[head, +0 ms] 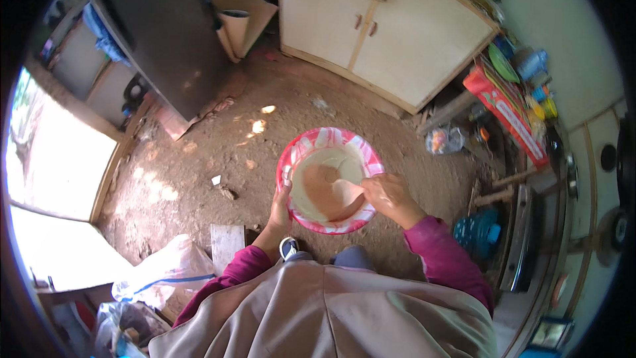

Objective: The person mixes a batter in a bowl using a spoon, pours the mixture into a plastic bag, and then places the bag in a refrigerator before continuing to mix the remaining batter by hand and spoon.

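A red and white basin (370, 156) is held out before me, above the dirt floor. It holds a pale, thick mixture (305, 196) with a brown patch of another substance (318, 184) on it. My left hand (282, 204) grips the basin's left rim, thumb on top and the other fingers mostly hidden. My right hand (387, 194), at the right rim, is closed on a light-coloured spoon or scoop (346, 191). Its broad end rests in the brown patch; its handle is hidden in my fist.
A pale two-door cabinet (328, 10) stands ahead, a dark panel (164, 35) to its left. Shelves with a red box (507, 112) and a blue water jug (479, 233) are at right. A white sack (174, 268) and a board (227, 243) lie lower left.
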Motion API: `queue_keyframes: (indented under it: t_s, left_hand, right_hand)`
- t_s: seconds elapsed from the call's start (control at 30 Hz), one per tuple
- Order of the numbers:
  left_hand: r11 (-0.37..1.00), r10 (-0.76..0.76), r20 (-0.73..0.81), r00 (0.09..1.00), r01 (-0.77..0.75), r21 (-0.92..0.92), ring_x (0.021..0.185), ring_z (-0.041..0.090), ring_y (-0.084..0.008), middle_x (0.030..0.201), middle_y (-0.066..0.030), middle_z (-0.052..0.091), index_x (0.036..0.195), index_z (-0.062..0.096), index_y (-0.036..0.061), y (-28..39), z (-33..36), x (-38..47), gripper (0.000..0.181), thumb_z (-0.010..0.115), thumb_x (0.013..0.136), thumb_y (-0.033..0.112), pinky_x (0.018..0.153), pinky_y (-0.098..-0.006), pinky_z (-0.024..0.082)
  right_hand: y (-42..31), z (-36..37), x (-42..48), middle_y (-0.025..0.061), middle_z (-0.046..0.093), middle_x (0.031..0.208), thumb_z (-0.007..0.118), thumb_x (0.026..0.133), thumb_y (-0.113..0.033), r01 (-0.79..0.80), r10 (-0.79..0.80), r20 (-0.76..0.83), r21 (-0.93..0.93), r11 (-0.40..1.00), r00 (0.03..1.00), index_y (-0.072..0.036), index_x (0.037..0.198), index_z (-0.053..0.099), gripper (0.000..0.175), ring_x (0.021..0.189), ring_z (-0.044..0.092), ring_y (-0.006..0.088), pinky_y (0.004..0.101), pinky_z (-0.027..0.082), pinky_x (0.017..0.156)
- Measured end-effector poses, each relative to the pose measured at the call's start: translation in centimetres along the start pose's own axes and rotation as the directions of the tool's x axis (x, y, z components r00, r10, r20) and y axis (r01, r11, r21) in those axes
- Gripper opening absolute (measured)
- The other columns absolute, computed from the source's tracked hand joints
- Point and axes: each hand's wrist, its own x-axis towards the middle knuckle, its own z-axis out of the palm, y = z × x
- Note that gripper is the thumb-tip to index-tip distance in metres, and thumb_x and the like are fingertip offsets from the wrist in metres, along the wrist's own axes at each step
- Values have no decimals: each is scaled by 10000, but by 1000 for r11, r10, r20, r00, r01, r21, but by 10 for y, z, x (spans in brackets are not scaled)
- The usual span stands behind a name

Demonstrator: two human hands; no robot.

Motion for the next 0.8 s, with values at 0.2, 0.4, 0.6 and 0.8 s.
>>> queue_keyframes:
  t_s: [0.2, 0.4, 0.6, 0.8]
  left_hand:
    - [980, 199, -38, 979, -200, -16, 1204, 424, -236, 1324, -129, 430, 1360, 305, 9, 52, 28, 13, 597, 495, 905, 346, 1002, -367, 338]
    - [910, 378, -356, 855, -413, -25, 1203, 424, -240, 1317, -127, 438, 1355, 317, 14, 65, 55, 35, 580, 503, 902, 325, 1007, -369, 332]
    - [815, 492, -522, 697, -580, -6, 1219, 410, -246, 1343, -125, 411, 1367, 304, 43, 54, 69, 58, 589, 514, 892, 322, 1019, -370, 320]
    - [712, 564, -622, 543, -702, 33, 1208, 421, -232, 1325, -119, 433, 1351, 333, 45, 54, 70, 74, 562, 515, 893, 315, 1016, -360, 318]
  right_hand:
    - [-2, 3, 82, 29, 585, 692, 504, 797, -156, 308, -259, 270, -159, 938, 927, -220, 1059, 632, 299, 659, 587, 200, 360, 463, 589]
    - [73, 29, 189, 53, 597, 739, 508, 796, -174, 339, -319, 115, -297, 893, 941, -98, 875, 619, 157, 735, 599, 218, 383, 461, 654]
    - [64, 31, 253, 54, 618, 714, 526, 768, -171, 715, -693, 203, -60, 697, 692, -96, 840, 639, 154, 689, 607, 195, 390, 472, 629]
    - [98, 82, 317, 38, 622, 624, 526, 784, -178, 878, -814, 369, -13, 478, 448, -132, 731, 653, 145, 645, 628, 209, 399, 475, 540]
